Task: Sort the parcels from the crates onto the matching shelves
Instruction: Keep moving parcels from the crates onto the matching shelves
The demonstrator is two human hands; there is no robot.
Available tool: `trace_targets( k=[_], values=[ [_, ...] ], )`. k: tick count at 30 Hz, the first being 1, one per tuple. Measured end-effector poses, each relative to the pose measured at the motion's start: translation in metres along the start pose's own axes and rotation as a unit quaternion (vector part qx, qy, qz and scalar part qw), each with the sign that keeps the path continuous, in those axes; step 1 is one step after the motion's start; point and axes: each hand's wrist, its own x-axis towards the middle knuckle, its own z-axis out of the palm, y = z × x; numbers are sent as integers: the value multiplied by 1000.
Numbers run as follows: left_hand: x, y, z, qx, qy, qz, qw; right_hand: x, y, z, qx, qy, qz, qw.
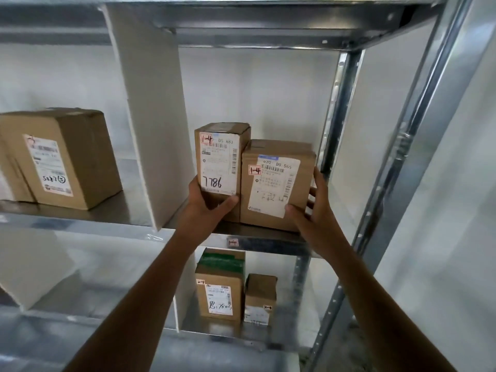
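Observation:
Two brown parcels stand side by side on the upper metal shelf [268,237], in its right compartment. The tall narrow parcel [218,157] carries a label with "7786" and a red "1-4" tag. My left hand [206,205] grips its lower part, thumb across the front. The wider parcel [273,183] touches it on the right and also bears a "1-4" tag. My right hand [314,210] holds this one at its lower right corner, thumb on the front, fingers along the side. A "1-4" tag [233,242] is stuck on the shelf edge below them.
A white divider panel [150,124] bounds the compartment on the left; beyond it stands a big brown parcel [57,159]. The steel upright [400,167] closes the right side. On the shelf below stand a green-topped parcel [220,288] and a small parcel [260,299], tagged "2-4".

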Motion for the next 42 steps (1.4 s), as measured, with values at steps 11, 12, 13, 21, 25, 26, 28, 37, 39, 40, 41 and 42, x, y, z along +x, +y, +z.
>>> trace_targets(
  k=[11,12,13,21,25,26,28,37,39,40,41,42],
  values=[
    [-5,-3,3,103,25,-10,994,3,6,-3,-103,-30,-17,994],
    [-7,-1,4,110,25,-13,994,2,5,-3,-106,-29,-18,994],
    [-8,0,5,116,25,-15,993,1,5,-3,-108,-24,-17,994],
    [-33,11,6,73,52,-51,995,-53,-1,-3,-187,95,-27,977],
    [-84,0,6,123,152,5,981,-117,5,1,-247,54,-46,966],
    [-101,-3,5,122,148,13,981,-131,5,6,-253,37,-41,966],
    [-139,-15,2,158,108,34,981,-155,5,22,-270,-10,-22,963],
    [-353,-104,-101,272,-69,-157,947,-301,1,152,-281,-192,87,936],
    [-398,-122,-141,299,-64,-194,932,-343,-2,189,-288,-246,110,919],
    [-419,-129,-162,317,-56,-210,923,-363,-4,207,-295,-276,105,909],
    [-440,-135,-182,333,-47,-229,914,-381,-8,225,-301,-308,97,898],
    [-461,-140,-202,346,-38,-249,904,-398,-14,243,-302,-336,87,888]
  ],
)
